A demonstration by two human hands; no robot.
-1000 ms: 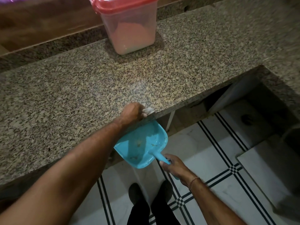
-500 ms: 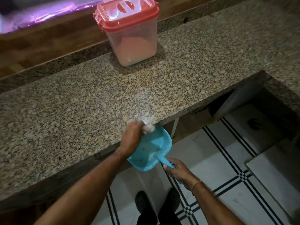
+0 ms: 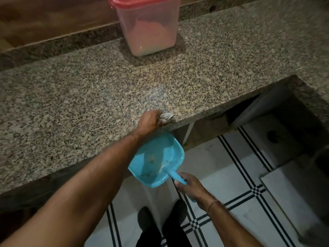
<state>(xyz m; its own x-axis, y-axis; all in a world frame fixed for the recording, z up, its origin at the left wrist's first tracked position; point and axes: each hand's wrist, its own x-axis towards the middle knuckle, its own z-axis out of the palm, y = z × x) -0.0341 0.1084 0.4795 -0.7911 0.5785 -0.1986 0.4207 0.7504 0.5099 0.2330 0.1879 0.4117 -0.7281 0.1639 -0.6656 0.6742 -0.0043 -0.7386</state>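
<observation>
Two grips are logged: cloth [image 3: 167,116] clenched in left hand [image 3: 150,122] is returned onto counter [image 3: 89,104] edge for another sweep; dustpan [image 3: 156,157] clasped by right hand [image 3: 190,186].

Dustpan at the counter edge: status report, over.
Left hand grips cloth at counter edge. Right hand holds dustpan below it. Nothing in the way.

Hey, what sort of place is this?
Probably a home kitchen: a long speckled granite counter, a red-lidded plastic container of pinkish powder on it, and a tiled floor below. The left hand holds a cloth at the counter edge above a blue dustpan.
</observation>
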